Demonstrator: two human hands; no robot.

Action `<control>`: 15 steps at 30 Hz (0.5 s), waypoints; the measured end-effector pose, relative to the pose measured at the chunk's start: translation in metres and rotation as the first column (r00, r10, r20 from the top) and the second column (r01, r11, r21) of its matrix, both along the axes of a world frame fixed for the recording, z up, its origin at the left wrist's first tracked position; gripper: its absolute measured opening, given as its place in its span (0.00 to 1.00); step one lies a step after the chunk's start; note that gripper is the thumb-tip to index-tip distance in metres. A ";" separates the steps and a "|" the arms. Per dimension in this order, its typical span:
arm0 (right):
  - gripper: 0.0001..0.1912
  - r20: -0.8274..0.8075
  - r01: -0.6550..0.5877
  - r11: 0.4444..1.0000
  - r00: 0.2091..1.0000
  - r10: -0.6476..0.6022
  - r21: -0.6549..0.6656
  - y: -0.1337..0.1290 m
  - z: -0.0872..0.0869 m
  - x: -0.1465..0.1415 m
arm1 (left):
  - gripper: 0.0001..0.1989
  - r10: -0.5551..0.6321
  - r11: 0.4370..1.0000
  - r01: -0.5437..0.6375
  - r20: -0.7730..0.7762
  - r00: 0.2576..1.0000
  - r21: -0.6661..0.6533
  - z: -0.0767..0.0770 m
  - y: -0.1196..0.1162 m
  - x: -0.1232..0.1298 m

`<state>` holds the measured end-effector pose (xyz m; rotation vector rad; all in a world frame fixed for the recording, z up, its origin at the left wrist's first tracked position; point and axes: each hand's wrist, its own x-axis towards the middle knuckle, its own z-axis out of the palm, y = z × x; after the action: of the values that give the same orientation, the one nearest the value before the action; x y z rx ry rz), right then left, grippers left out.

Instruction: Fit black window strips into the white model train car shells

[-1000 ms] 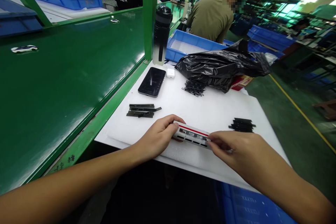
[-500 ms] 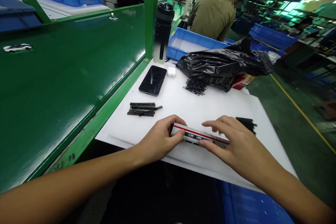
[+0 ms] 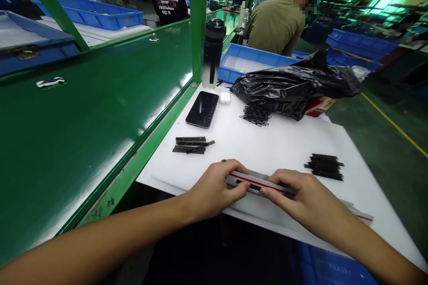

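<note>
A long grey toy train carriage body [image 3: 262,183] with a red stripe is held level just above the near part of the white work surface. My left hand [image 3: 217,187] pinches its left end between thumb and fingers. At the other end, my right hand [image 3: 299,189] is closed on it, with thumb in front and fingers behind. Another grey piece with a red stripe [image 3: 365,218] lies partly hidden behind my right forearm. Flat black strips [image 3: 324,167] lie beyond my right hand, and more black strips [image 3: 190,145] lie beyond my left.
Thin black looped parts [image 3: 256,116] lie near a black plastic bag [image 3: 287,89]. A phone [image 3: 202,109], a white earphone case [image 3: 225,97] and a bottle [image 3: 213,53] stand left. A green conveyor [image 3: 110,102] carries toy cars. A co-worker [image 3: 276,24] sits beyond a blue tray [image 3: 257,57].
My right fingers, raised apart before, have closed on the carriage. Its windowed side has tilted. The view has shifted, and the right-hand strips and second striped piece show more fully.
</note>
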<state>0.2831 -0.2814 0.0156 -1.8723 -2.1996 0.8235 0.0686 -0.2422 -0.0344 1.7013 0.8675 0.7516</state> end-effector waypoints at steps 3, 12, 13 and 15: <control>0.15 0.002 -0.034 0.999 0.999 0.034 0.011 0.000 0.001 0.002 | 0.03 0.003 1.000 -0.003 -0.016 1.000 0.026 0.000 0.000 0.001; 0.20 0.066 -0.033 0.970 0.998 0.017 0.241 -0.002 -0.008 -0.009 | 0.05 -0.001 0.998 0.003 -0.034 0.999 0.056 0.000 -0.002 0.001; 0.20 0.070 -0.032 0.969 0.997 0.015 0.245 -0.002 -0.008 -0.009 | 0.05 -0.004 0.998 0.006 -0.034 0.999 0.068 0.001 -0.002 0.001; 0.21 0.068 -0.029 0.972 0.998 0.013 0.233 -0.001 -0.008 -0.009 | 0.05 -0.015 0.997 0.018 -0.038 0.999 0.079 0.001 -0.001 0.000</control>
<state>0.2737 -0.2829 0.0078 -1.7892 -2.2456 0.4852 0.0687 -0.2433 -0.0332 1.7957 0.8580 0.7533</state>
